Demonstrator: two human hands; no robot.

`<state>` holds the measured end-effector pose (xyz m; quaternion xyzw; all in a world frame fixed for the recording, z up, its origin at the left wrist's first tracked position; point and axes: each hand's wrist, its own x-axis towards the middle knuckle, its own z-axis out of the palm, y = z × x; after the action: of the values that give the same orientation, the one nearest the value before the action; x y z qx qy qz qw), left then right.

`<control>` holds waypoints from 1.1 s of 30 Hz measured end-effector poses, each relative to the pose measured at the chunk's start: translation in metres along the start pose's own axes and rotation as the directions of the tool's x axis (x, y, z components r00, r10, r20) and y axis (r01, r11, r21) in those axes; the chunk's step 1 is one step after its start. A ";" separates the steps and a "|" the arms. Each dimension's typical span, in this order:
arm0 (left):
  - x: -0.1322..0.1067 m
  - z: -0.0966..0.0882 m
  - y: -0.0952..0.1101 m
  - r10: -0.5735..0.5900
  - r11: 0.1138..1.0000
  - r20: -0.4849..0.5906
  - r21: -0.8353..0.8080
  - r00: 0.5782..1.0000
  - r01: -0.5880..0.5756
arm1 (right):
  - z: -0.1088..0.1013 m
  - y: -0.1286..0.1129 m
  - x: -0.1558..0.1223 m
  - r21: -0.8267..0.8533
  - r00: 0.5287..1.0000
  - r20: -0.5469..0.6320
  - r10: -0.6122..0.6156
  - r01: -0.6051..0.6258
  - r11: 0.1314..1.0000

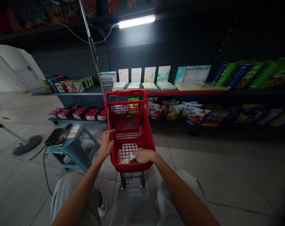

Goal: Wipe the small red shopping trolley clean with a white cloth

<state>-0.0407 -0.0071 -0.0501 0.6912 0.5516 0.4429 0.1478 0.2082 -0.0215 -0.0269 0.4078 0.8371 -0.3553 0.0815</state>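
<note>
Before my knees stands a small red shopping cart (147,138) with a grid-patterned basket and dark legs on wheels. My left hand (106,144) is closed round the left rim of the basket. Inside the basket's near end, my right hand (144,156) is closed on a crumpled whitish cloth (127,160). The fingertips of that hand are partly hidden, and the cloth is slightly blurred against the basket's floor and near wall.
Behind the cart, a dark shelf (95,90) carries small boxes, upright notebooks (150,75) and pen sets; snack bags (196,113) lie below. To the left are a blue stool (73,146) bearing dark flat items, a cable and a round stand base (27,145). A metal pole rises behind the cart.
</note>
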 end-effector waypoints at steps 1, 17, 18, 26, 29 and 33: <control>0.000 -0.001 0.002 -0.014 1.000 -0.006 0.010 1.000 0.014 | 0.000 -0.001 -0.001 -0.026 0.999 0.041 -0.004 0.005 1.000; 0.019 0.000 -0.005 -0.118 0.993 -0.149 -0.014 0.982 0.117 | 0.008 -0.002 -0.002 0.253 0.970 0.058 -0.236 0.215 0.943; 0.019 0.000 -0.004 -0.102 0.995 -0.148 -0.005 0.984 0.102 | 0.007 -0.004 -0.004 0.274 0.968 0.028 -0.249 0.232 0.933; 0.023 -0.006 -0.003 -0.092 0.994 -0.060 0.060 0.994 0.096 | 0.026 -0.037 -0.020 -0.135 0.975 0.177 -0.134 0.159 0.978; 0.027 -0.011 -0.006 -0.085 0.993 -0.035 0.074 0.996 0.088 | 0.031 -0.044 -0.024 -0.120 0.970 0.167 -0.178 0.199 0.973; 0.032 -0.013 -0.009 -0.076 0.991 -0.024 0.107 0.997 0.078 | 0.034 -0.047 -0.029 -0.118 0.966 0.178 -0.188 0.210 0.970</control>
<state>-0.0567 0.0208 -0.0347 0.6718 0.6025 0.4133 0.1218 0.1869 -0.0819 -0.0150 0.2842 0.8865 -0.3363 0.1421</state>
